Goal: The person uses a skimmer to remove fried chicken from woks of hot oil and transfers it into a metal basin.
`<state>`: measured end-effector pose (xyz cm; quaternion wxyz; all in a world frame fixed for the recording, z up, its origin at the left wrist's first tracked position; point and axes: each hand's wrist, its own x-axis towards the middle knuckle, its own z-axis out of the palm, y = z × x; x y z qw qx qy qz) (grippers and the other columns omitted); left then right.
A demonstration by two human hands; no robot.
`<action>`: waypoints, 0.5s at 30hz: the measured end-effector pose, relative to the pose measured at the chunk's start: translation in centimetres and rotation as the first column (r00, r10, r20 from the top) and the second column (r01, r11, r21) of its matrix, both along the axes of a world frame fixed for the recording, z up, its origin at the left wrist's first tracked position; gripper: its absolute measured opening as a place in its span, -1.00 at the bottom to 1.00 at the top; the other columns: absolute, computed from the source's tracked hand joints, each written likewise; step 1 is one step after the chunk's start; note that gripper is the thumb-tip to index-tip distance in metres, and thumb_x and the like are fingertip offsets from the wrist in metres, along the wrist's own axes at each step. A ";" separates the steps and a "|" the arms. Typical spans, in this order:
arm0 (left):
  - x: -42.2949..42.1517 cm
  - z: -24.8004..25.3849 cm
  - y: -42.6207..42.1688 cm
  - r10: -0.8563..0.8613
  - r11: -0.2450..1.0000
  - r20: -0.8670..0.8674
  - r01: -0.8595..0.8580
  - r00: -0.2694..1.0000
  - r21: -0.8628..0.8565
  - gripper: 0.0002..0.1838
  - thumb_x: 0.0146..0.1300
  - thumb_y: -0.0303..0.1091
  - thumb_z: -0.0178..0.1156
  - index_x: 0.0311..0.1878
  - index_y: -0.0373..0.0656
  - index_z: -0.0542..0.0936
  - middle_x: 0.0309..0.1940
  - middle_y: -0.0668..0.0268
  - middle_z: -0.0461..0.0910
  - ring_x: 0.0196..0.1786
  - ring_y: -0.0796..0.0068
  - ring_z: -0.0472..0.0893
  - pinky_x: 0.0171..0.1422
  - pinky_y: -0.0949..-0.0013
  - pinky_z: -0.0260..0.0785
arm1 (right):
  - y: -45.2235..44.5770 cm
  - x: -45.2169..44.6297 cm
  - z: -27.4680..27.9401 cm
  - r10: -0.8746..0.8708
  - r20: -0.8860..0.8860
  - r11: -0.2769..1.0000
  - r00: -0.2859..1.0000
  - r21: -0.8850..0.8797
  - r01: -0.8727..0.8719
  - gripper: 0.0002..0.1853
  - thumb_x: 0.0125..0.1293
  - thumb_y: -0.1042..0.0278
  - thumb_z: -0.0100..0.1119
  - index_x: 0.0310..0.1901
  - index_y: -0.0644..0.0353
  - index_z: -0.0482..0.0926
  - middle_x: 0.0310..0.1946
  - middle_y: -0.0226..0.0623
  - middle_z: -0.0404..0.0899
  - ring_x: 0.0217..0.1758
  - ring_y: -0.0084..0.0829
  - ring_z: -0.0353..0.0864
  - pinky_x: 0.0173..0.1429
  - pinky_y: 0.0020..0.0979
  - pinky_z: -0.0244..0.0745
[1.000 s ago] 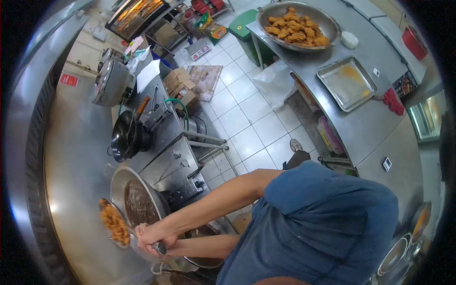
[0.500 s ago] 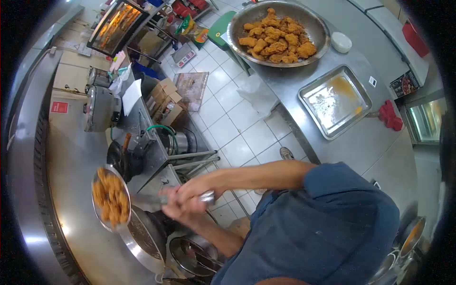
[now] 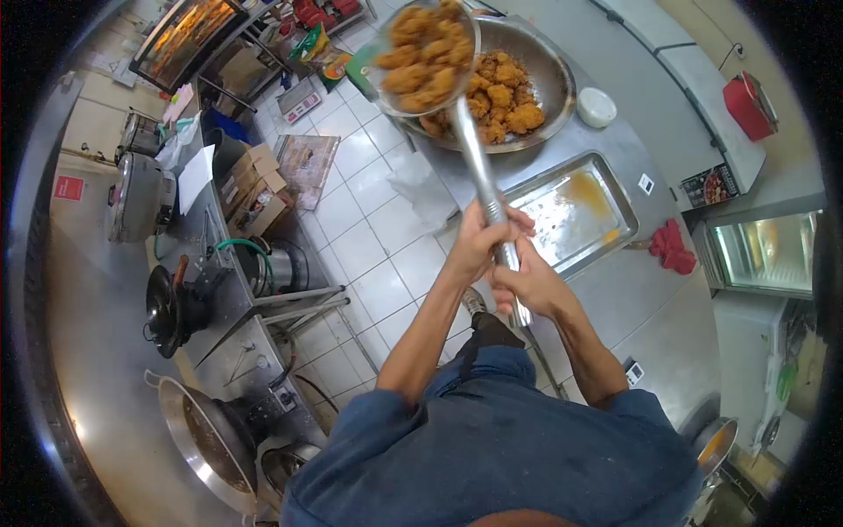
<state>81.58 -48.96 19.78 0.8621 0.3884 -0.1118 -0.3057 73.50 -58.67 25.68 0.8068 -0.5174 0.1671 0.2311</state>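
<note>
Steel skimmer (image 3: 475,154), loaded with fried pieces (image 3: 428,57), points to 11 o'clock from the 2 hands wrapped snugly round its handle: left hand (image 3: 479,244) farther up, right hand (image 3: 531,281) nearer the butt. That spacing probably gives leverage against the weight at the far end. The bowl (image 3: 551,77), with more fried pieces in it, lies at 12 o'clock; the tray (image 3: 555,220) at 2 o'clock. The skimmer's head is blurred, clipped by the frame's top, and hides the bowl's 9 o'clock side; its height above the bowl I cannot tell.
</note>
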 end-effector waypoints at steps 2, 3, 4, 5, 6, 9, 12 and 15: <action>1.7 -0.7 -2.5 -0.106 0.994 -0.128 0.102 0.986 -0.038 -0.60 0.04 -0.45 0.19 -0.08 -0.21 0.25 -0.34 0.07 0.54 -0.24 0.26 0.58 -0.10 0.25 0.47 | -1.4 1.1 -1.6 0.038 0.150 0.953 0.988 -0.302 0.009 -0.23 0.13 0.56 -0.06 0.34 0.12 -0.19 -0.59 -0.31 0.37 -0.69 -0.50 0.39 -0.64 -0.43 0.36; 2.6 -1.2 -3.7 -0.151 0.989 -0.192 0.147 0.970 -0.035 -0.65 0.04 -0.45 0.19 -0.13 -0.19 0.28 -0.37 0.10 0.54 -0.25 0.29 0.58 -0.12 0.26 0.47 | -1.8 1.6 -1.7 0.038 0.189 0.885 0.981 -0.462 0.055 -0.20 0.13 0.55 -0.06 0.36 0.12 -0.24 -0.59 -0.28 0.39 -0.66 -0.47 0.44 -0.62 -0.41 0.39; 3.2 -1.8 -5.0 -0.194 0.981 -0.260 0.192 0.946 -0.035 -0.70 0.05 -0.45 0.19 -0.19 -0.18 0.31 -0.39 0.12 0.53 -0.26 0.31 0.57 -0.13 0.27 0.47 | -2.1 1.9 -2.1 0.045 0.222 0.790 0.974 -0.605 0.101 -0.17 0.13 0.53 -0.05 0.38 0.13 -0.28 -0.59 -0.25 0.41 -0.64 -0.44 0.49 -0.59 -0.39 0.41; 3.9 -2.8 -6.4 -0.223 0.970 -0.188 0.237 0.956 0.055 -0.78 0.03 -0.43 0.24 -0.33 -0.15 0.37 -0.46 0.22 0.51 -0.32 0.40 0.58 -0.22 0.34 0.49 | -2.7 2.2 -3.5 0.074 0.316 0.687 0.946 -0.704 0.182 -0.20 0.15 0.49 -0.05 0.36 0.17 -0.26 -0.53 0.00 0.46 -0.52 -0.11 0.51 -0.48 -0.19 0.42; 4.1 -3.2 -7.3 -0.232 0.965 -0.195 0.251 0.953 0.078 -0.78 0.02 -0.43 0.26 -0.36 -0.15 0.38 -0.46 0.23 0.50 -0.34 0.41 0.57 -0.25 0.36 0.49 | -3.1 2.5 -4.3 0.107 0.393 0.556 0.913 -0.785 0.273 -0.23 0.17 0.45 -0.05 0.34 0.22 -0.23 -0.47 0.24 0.51 -0.40 0.21 0.54 -0.36 0.00 0.44; 3.9 -4.2 -9.6 -0.212 0.964 -0.229 0.242 0.950 0.112 -0.72 -0.04 -0.44 0.36 -0.37 -0.14 0.39 -0.47 0.28 0.49 -0.41 0.45 0.58 -0.36 0.41 0.50 | -4.0 2.3 -5.3 0.037 0.371 0.419 0.928 -0.849 0.323 -0.26 0.16 0.39 0.00 0.33 0.23 -0.15 -0.45 0.27 0.50 -0.36 0.25 0.52 -0.33 0.05 0.39; 3.6 -4.9 -10.7 -0.236 0.963 -0.172 0.254 0.956 0.089 -0.69 -0.03 -0.43 0.37 -0.33 -0.14 0.38 -0.49 0.29 0.49 -0.36 0.41 0.61 -0.34 0.42 0.50 | -5.1 1.7 -7.3 0.031 0.342 0.387 0.939 -0.871 0.304 -0.29 0.17 0.40 -0.01 0.31 0.24 -0.10 -0.47 0.24 0.51 -0.36 0.24 0.52 -0.32 0.04 0.38; 3.4 -5.6 -11.4 -0.251 0.947 -0.150 0.275 0.956 0.164 -0.62 0.00 -0.34 0.38 -0.24 -0.19 0.36 -0.36 0.20 0.55 -0.33 0.32 0.63 -0.27 0.34 0.52 | -5.6 1.3 -9.3 -0.078 0.397 0.449 0.914 -0.805 0.388 -0.36 0.20 0.40 0.00 0.29 0.22 -0.01 -0.38 0.19 0.53 -0.36 0.14 0.56 -0.30 -0.03 0.39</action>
